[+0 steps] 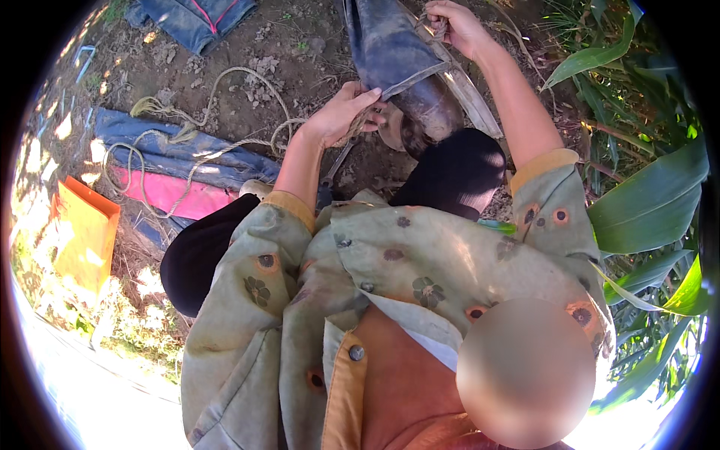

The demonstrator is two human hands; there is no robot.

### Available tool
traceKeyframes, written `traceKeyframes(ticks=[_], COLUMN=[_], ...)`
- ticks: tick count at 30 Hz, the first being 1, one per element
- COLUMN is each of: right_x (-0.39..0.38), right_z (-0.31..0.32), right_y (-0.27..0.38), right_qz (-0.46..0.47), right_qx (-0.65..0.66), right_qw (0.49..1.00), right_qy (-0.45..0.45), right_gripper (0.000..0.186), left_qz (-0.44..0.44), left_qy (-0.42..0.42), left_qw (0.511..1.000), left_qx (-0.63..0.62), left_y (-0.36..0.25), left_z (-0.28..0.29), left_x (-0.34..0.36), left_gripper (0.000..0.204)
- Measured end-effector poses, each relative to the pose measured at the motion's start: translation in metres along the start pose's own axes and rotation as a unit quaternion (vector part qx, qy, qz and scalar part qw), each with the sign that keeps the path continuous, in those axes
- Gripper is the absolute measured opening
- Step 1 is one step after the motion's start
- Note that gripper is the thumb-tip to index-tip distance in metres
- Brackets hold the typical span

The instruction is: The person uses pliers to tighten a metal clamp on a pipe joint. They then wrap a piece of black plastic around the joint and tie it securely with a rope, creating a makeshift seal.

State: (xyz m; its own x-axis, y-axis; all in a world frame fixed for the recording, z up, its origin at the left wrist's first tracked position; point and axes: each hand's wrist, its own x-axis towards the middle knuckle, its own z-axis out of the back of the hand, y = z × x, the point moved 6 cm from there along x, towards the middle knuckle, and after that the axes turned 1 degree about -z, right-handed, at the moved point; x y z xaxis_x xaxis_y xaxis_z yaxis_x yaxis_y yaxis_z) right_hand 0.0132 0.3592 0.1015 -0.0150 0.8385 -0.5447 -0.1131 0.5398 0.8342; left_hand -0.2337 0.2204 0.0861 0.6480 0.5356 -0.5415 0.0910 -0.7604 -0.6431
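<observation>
A dark blue denim trouser leg (390, 49) lies ahead of me, its hem around or against a shiny brown rounded thing (431, 109) that I cannot identify. My left hand (341, 114) is at the hem's left corner, fingers curled round a beige rope (352, 133), thumb pointing right along the hem. Farther off and to the right, my right hand (456, 28) pinches a piece of rope (437, 31) beside the denim. From the left hand the rope runs leftward in loose loops.
Beside the denim slants a weathered wooden board (476, 101). Folded blue denim (187, 146) and pink cloth (176, 191) lie left under the rope loops. An orange bag or box (86, 236) stands farther left. More denim (191, 22) lies far left. Leafy green plants (649, 199) crowd the right side.
</observation>
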Motion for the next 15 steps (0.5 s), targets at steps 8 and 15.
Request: traceKeyframes(ticks=[8, 15], right_x=[-0.057, -0.132], right_z=[-0.08, -0.143], right_y=[0.039, 0.051], right_qz=[0.142, 0.308], right_qx=[-0.18, -0.569], right_qw=[0.973, 0.75], right_qy=[-0.04, -0.137], right_gripper=[0.029, 0.052], left_qz=[-0.004, -0.014], left_qy=[-0.059, -0.023], left_qw=[0.998, 0.997], left_qx=[0.012, 0.077], left_y=[0.01, 0.006], left_z=[-0.01, -0.001], left_x=[0.0, 0.004], left_gripper=[0.043, 0.043])
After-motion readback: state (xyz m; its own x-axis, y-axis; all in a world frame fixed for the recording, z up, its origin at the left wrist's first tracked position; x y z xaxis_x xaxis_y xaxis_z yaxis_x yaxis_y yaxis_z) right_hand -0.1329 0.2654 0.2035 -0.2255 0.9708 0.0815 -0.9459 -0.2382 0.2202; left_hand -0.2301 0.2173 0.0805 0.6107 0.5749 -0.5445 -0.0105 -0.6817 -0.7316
